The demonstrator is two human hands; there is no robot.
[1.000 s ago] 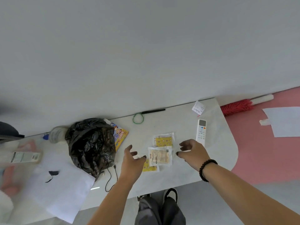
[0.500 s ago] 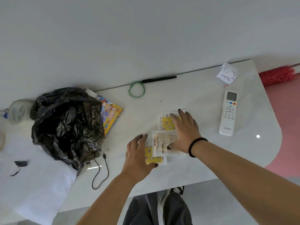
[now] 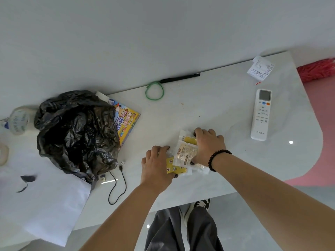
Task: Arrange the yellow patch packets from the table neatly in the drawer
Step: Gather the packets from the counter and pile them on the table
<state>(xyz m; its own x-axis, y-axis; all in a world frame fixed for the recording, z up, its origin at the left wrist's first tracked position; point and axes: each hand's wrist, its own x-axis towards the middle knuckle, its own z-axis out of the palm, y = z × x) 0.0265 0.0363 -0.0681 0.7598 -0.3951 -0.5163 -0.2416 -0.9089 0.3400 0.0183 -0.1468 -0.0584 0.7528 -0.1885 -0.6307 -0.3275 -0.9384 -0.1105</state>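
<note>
Both hands, left (image 3: 155,163) and right (image 3: 208,145), clamp the packets (image 3: 184,153) between them; light, slippery film, best pinched at edges.

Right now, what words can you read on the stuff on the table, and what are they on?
"KONKA": white remote control.
Colorful booklet: large Chinese characters, too blurred to read.
Patch packets: printed text, too small.
Receipt: print too small.
Tape roll: lettering, too blurred.
</note>
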